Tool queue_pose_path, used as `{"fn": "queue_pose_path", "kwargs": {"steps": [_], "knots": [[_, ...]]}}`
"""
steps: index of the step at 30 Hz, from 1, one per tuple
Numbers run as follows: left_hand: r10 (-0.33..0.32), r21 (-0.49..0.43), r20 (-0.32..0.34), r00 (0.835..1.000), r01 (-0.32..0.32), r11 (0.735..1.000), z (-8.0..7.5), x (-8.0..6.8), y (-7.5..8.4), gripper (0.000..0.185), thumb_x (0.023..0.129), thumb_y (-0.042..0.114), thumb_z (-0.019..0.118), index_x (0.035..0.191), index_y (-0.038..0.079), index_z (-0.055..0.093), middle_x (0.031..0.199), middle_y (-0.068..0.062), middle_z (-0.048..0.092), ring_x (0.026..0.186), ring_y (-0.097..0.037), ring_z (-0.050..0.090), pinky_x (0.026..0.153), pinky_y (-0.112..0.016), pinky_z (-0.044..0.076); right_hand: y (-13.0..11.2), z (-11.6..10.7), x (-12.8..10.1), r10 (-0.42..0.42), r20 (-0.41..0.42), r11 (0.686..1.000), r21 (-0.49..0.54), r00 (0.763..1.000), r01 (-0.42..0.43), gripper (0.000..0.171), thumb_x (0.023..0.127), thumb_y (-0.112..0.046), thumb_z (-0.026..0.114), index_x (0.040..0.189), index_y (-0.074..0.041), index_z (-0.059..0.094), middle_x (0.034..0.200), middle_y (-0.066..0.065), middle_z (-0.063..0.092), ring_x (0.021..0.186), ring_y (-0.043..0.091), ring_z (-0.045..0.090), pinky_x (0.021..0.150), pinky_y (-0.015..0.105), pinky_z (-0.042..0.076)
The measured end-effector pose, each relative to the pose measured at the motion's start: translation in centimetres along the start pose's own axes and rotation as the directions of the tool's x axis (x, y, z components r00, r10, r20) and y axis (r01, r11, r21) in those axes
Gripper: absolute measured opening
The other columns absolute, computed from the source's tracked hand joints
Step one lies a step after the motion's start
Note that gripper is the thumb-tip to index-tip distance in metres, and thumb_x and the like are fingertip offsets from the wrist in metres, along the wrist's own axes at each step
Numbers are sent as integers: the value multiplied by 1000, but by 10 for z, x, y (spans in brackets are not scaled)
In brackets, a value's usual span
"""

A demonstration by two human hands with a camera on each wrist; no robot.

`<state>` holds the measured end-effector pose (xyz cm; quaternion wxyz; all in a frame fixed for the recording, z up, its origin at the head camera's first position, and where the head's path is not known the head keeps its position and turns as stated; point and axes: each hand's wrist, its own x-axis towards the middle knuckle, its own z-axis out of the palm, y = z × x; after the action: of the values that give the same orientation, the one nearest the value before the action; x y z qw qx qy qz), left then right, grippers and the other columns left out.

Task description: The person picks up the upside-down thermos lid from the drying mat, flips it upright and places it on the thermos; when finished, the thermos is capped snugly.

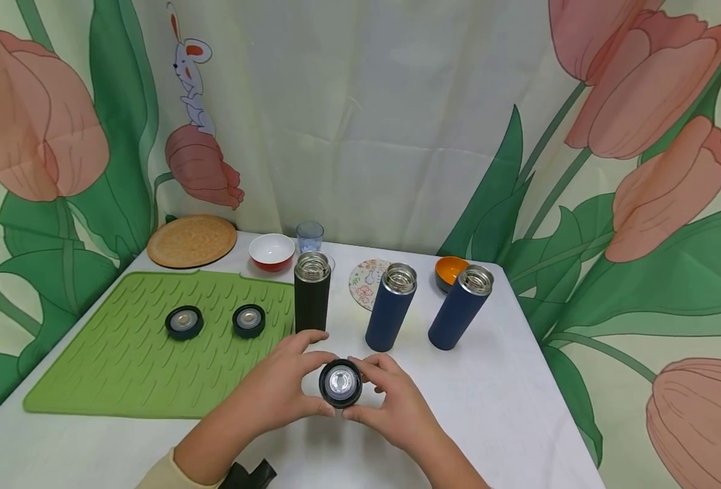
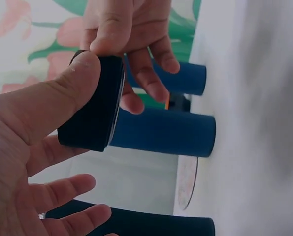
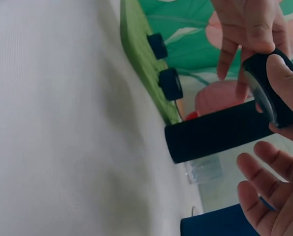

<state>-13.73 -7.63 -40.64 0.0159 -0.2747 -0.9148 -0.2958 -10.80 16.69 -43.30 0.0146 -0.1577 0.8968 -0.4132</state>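
Both hands held a black flask lid [image 1: 340, 383] between them above the near middle of the white table [image 1: 519, 407], its steel inner face turned up; the left hand [image 1: 278, 394] and right hand [image 1: 397, 407] each pinched its rim between thumb and fingertips. Two more lids [image 1: 184, 322] lay on the green mat [image 1: 91, 380] to the left; the black flask [image 1: 311, 292] and two blue flasks [image 1: 391, 307] stood open just beyond. The step in hand appeared to be handling the third lid; a next move would call for carrying it level to the mat or a flask mouth.

Black lid [image 2: 92, 115] pinched by both hands' fingers [image 2: 77, 81], blue flasks [image 2: 161, 132] behind
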Motion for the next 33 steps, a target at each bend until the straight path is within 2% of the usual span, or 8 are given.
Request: {"fn": "queue_pose_path", "kwargs": {"steps": [4, 8, 18, 24, 27, 30, 32, 33], "knots": [[-7, 27, 5, 1000, 7, 1000, 2, 10, -4, 67, 69, 43, 100, 128, 23, 76, 155, -8, 55, 141, -39, 54, 108, -61, 52, 6, -1, 10, -5, -20, 1000, -2, 1000, 5, 71, 79, -34, 95, 144, -30, 67, 119, -15, 62, 111, 15, 67, 90, 36, 57], [-47, 18, 24, 999, 47, 999, 3, 17, -7, 68, 69, 42, 100, 129, 24, 76, 155, -8, 55, 141, -39, 54, 108, -60, 53, 13, 1, 18, 4, -27, 1000, 15, 1000, -3, 67, 80, -31, 95, 141, -30, 69, 119, -12, 63, 110, 18, 68, 88, 35, 58], [-71, 31, 43, 997, 70, 997, 8, 20, -12, 66, 70, 41, 100, 130, 27, 76, 155, -11, 55, 141, -40, 54, 108, -61, 52, 20, 6, 22, 9, -16, 999, 48, 1000, -8, 67, 81, -29, 95, 142, -32, 68, 121, -10, 63, 106, 11, 68, 85, 30, 57], [-61, 27, 47, 997, 59, 998, 10, 19, -13, 68, 72, 39, 99, 133, 27, 74, 154, -12, 56, 139, -41, 55, 106, -61, 53, 22, 9, 23, 10, -9, 998, 61, 1000, -10, 70, 81, -28, 95, 144, -36, 66, 124, -9, 63, 105, 11, 68, 85, 28, 56], [-67, -5, 65, 996, 67, 998, 11, 18, -14, 70, 73, 38, 99, 137, 28, 72, 155, -12, 55, 140, -40, 55, 107, -63, 52, 22, 10, 22, 8, -32, 998, 55, 999, -6, 71, 79, -25, 96, 142, -39, 66, 122, -9, 63, 103, 9, 68, 85, 28, 57], [-100, -87, 101, 990, 109, 990, 13, 17, -16, 73, 77, 43, 95, 143, 25, 68, 156, -10, 54, 141, -37, 56, 109, -62, 51, 20, 9, 21, -16, -78, 999, 37, 997, 19, 73, 77, -19, 97, 139, -41, 66, 121, -11, 62, 100, 7, 68, 83, 28, 56], [-138, -164, 132, 982, 159, 974, 13, 17, -18, 65, 85, 48, 89, 140, 20, 70, 156, -10, 54, 143, -38, 55, 111, -63, 49, 19, 8, 19, -62, -114, 998, 10, 992, 63, 74, 76, -14, 97, 138, -40, 66, 120, -12, 62, 98, 6, 66, 82, 28, 56], [-153, -205, 149, 977, 181, 962, 13, 16, -18, 61, 90, 51, 83, 139, 17, 71, 156, -10, 55, 144, -39, 54, 112, -63, 48, 18, 8, 19, -111, -132, 994, -21, 985, 109, 75, 76, -11, 97, 138, -39, 66, 121, -10, 62, 98, 7, 66, 83, 28, 57]]}}
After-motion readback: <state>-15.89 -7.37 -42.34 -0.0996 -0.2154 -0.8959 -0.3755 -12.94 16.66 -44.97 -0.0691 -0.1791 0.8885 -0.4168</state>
